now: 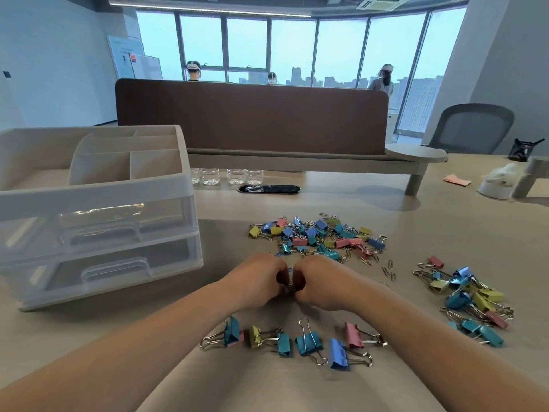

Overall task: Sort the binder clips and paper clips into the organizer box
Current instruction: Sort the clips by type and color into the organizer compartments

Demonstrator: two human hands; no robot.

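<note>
My left hand (257, 281) and my right hand (322, 285) meet knuckle to knuckle at the table's middle, fingers curled around small metal clips (291, 288) pinched between them; what exactly each holds is mostly hidden. A mixed pile of coloured binder clips and paper clips (319, 237) lies just beyond the hands. A row of larger binder clips (309, 341) sits between my forearms. Another heap of large binder clips (471, 301) lies at the right. The white organizer box (98, 191) with top compartments and two clear drawers stands at the left.
A few loose paper clips (389, 272) lie right of my hands. A brown desk divider (252, 114) on a raised shelf closes off the back, with small water bottles (227, 175) under it. A grey chair (472, 127), tissue holder (496, 185) and people are farther off.
</note>
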